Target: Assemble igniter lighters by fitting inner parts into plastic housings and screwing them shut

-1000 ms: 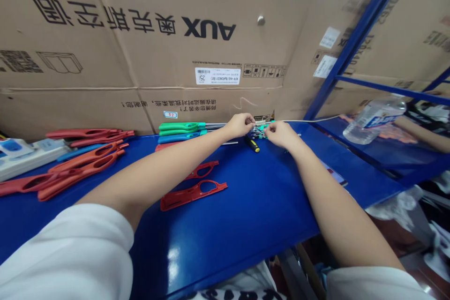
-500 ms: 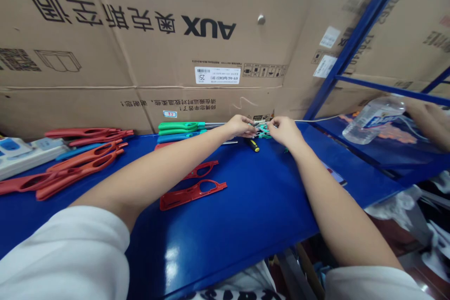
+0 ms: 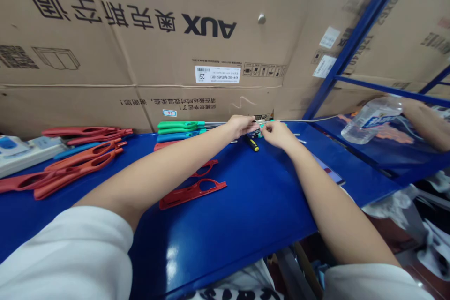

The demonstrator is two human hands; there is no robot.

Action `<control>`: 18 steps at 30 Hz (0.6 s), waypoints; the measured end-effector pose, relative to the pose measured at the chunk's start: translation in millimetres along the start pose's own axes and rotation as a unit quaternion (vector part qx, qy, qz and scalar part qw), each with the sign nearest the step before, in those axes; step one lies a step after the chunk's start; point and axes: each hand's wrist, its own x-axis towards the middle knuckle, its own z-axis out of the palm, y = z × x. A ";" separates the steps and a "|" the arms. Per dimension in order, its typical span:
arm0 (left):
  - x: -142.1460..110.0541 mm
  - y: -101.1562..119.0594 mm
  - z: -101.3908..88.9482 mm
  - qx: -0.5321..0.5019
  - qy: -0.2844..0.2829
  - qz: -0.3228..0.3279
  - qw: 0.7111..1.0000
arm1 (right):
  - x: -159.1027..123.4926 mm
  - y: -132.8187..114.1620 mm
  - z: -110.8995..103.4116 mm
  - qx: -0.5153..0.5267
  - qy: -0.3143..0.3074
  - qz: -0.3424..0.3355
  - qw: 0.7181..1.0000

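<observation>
At the far side of the blue table (image 3: pixel 260 197), my left hand (image 3: pixel 242 126) and my right hand (image 3: pixel 280 134) meet, fingertips nearly touching. Both have closed fingers around small pieces that I cannot make out. Teal bits (image 3: pixel 260 133) show among the fingers. Just below them lies a screwdriver with a black and yellow handle (image 3: pixel 253 145). Left of my left hand are green handles (image 3: pixel 179 125) and a blue handle (image 3: pixel 177 137) with metal rods, partly hidden by my forearm. A red handle shell (image 3: pixel 193 195) with an oval hole lies nearer to me.
Several red and orange handle pieces (image 3: pixel 80 168) lie at left beside a white power strip (image 3: pixel 24 154). Cardboard (image 3: pixel 140 56) walls the back. A phone (image 3: pixel 330 171) rests by my right forearm. Past the blue frame (image 3: pixel 351 51) are a plastic bottle (image 3: pixel 372 119) and another person's arm (image 3: pixel 427 124).
My right hand has shifted slightly left, closer to my left hand, and its fingers have curled in more. Small metal rods and more of the phone now show near my right forearm.
</observation>
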 end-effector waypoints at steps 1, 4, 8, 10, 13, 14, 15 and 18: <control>-0.1 2.2 -0.6 0.002 -0.010 -0.011 1.000 | -0.2 -0.8 0.8 0.001 -0.002 -0.005 1.000; -1.8 8.1 -2.5 0.017 -0.034 -0.030 0.999 | -2.1 -4.7 1.8 0.009 -0.006 -0.020 1.000; -14.3 14.9 -11.9 0.063 -0.018 0.014 0.998 | -6.9 -12.7 -2.1 0.033 0.022 -0.036 0.999; -29.5 18.7 -23.3 0.098 0.006 0.062 0.993 | -10.7 -18.6 -5.3 0.049 0.039 -0.051 0.997; -64.9 22.2 -49.5 0.158 0.028 0.138 0.977 | -19.4 -30.6 -9.4 0.078 0.045 -0.085 0.992; -79.3 21.9 -59.6 0.177 0.029 0.155 0.971 | -23.2 -35.4 -10.5 0.092 0.040 -0.103 0.990; -94.5 20.5 -69.6 0.207 0.029 0.179 0.961 | -27.6 -40.4 -11.4 0.111 0.029 -0.129 0.985; -142.2 10.8 -95.1 0.372 0.018 0.235 0.898 | -42.4 -55.8 -13.1 0.178 -0.018 -0.250 0.952</control>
